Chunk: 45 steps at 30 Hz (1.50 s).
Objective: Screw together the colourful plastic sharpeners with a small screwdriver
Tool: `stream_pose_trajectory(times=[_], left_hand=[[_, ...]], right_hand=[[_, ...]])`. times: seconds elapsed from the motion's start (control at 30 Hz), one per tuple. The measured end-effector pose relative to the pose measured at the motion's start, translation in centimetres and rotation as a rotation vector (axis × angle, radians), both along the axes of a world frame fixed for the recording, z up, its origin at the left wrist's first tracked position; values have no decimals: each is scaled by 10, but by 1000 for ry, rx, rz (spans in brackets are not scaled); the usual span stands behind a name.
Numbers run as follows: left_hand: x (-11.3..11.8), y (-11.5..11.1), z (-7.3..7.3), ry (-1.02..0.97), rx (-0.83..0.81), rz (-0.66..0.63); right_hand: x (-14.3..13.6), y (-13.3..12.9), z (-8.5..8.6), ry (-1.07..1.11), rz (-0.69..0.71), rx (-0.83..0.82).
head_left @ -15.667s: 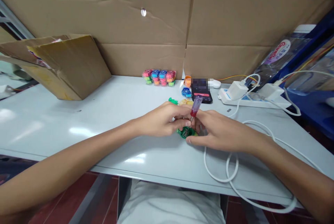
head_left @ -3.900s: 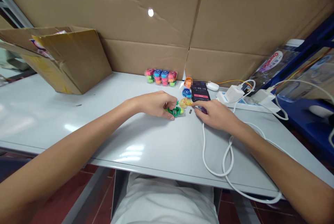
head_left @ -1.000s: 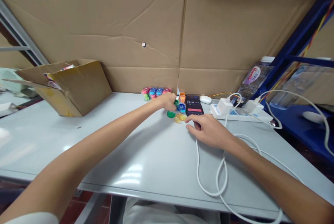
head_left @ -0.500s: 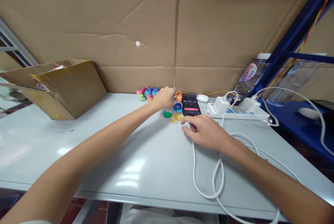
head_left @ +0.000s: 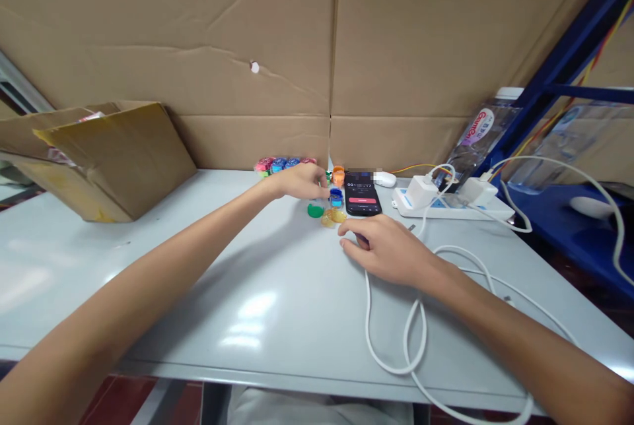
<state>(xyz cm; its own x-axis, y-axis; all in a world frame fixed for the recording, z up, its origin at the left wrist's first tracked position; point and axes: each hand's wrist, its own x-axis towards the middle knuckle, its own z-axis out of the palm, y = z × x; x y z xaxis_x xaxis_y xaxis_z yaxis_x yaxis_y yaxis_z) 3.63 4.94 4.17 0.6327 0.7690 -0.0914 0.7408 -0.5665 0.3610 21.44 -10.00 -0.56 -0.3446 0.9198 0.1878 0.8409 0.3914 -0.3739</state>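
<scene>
On the grey metal-looking table [head_left: 312, 293], a small blue plastic case [head_left: 336, 198] is beside your left hand [head_left: 306, 181], fingers bent; your right hand [head_left: 389, 248] is curled near yellow translucent pieces [head_left: 333, 216]. Whether either grasps something, I cannot tell.

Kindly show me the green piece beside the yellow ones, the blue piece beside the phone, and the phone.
Green piece [head_left: 316, 211], head view: middle of its upper surface.
Blue piece [head_left: 336, 198], head view: middle of its near side.
Phone [head_left: 363, 194], head view: middle of its screen.
</scene>
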Motion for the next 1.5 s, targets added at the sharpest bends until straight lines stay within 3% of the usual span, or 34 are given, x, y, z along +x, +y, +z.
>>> stream_pose_trajectory(times=[0.1,0.17,0.57,0.7,0.83,0.93,1.03,1.1,1.2,1.3,1.5], left_hand=[[-11,-2,3,-33,-102,-92],[-11,-3,2,-58,-70,-95],[32,-2,-29,23,164,9],[28,-2,-17,-12,209,26],[9,-15,2,-95,251,51],[-12,-42,4,-296,78,-138],[-31,-79,-8,-366,27,-359],[-40,-101,-19,-347,45,-442],[-45,-118,-31,-271,17,-502],[-47,-118,-36,-236,-24,-512],[-46,-112,-36,-437,-180,-442]], right_hand=[[-1,0,0,7,6,0],[-2,0,-1,15,4,-1],[5,3,1,47,-51,100],[5,1,5,66,-52,149],[8,0,13,164,-83,202],[11,0,24,487,-83,81],[11,-1,35,890,-17,-94],[8,-4,38,991,35,-67],[-1,-11,32,947,92,76],[-8,-16,21,843,138,152],[-13,-21,12,654,182,257]])
